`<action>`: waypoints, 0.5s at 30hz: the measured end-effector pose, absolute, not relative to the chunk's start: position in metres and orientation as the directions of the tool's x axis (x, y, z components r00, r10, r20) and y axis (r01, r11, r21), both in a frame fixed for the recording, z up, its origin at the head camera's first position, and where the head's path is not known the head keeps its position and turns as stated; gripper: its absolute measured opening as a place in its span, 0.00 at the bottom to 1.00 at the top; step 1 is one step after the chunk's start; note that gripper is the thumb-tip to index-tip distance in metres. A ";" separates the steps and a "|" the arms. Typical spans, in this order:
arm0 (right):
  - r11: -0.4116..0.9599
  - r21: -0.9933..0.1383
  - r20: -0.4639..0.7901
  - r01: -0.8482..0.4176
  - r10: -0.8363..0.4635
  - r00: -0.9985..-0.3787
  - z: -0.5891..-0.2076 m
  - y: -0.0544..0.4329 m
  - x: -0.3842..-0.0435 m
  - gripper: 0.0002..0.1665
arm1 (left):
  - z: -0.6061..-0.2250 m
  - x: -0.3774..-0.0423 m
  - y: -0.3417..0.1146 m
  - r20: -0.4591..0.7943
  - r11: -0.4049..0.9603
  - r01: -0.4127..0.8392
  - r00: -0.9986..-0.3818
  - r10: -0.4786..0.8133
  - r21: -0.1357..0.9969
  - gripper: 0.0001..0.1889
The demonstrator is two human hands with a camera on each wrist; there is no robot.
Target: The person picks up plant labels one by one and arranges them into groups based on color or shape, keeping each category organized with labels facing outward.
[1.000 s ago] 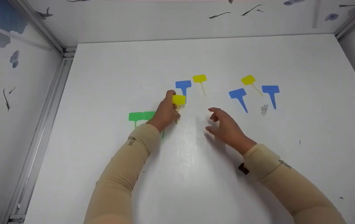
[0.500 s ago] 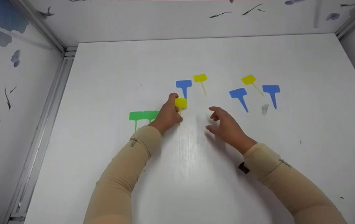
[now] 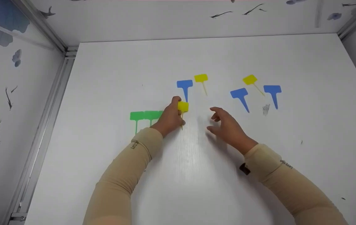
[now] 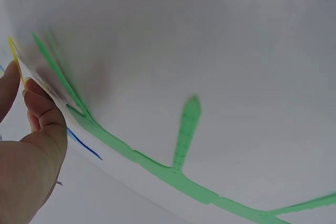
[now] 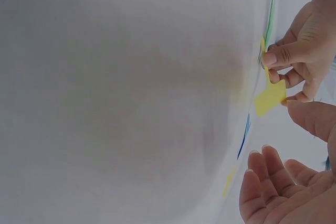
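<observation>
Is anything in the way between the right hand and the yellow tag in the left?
Nothing visible: in the head view, just white tabletop shows between the right hand and the yellow tag that the left hand holds.

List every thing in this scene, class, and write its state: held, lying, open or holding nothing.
Held yellow tag: pinched in the left hand.
Left hand: holding that tag.
Right hand: partly open, holding nothing.
Two other yellow tags: lying apart on the table.
Three blue tags: lying apart.
Three green tags: lying side by side.
</observation>
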State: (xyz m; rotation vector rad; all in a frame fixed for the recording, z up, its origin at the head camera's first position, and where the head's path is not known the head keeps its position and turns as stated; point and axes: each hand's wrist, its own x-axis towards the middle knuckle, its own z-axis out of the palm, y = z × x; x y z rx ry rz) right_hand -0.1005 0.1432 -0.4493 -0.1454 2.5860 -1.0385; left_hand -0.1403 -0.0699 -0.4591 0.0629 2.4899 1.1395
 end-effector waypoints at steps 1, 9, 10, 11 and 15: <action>0.728 -0.685 -0.283 0.037 -0.219 -0.934 -0.449 0.143 -0.101 0.41 | -0.459 -0.140 -0.070 -0.340 0.668 -0.121 -0.918 0.207 0.734 0.39; 0.729 -0.683 -0.280 0.031 -0.222 -0.934 -0.450 0.143 -0.101 0.41 | -0.461 -0.136 -0.071 -0.349 0.686 -0.108 -0.910 0.223 0.719 0.41; 0.732 -0.681 -0.277 0.025 -0.226 -0.934 -0.450 0.143 -0.101 0.41 | -0.461 -0.136 -0.071 -0.349 0.691 -0.103 -0.910 0.226 0.715 0.41; 0.734 -0.679 -0.276 0.023 -0.226 -0.934 -0.450 0.143 -0.100 0.41 | -0.461 -0.135 -0.071 -0.349 0.696 -0.099 -0.909 0.228 0.711 0.41; 0.741 -0.671 -0.279 0.023 -0.224 -0.934 -0.450 0.142 -0.100 0.41 | -0.460 -0.134 -0.070 -0.344 0.713 -0.074 -0.907 0.242 0.697 0.42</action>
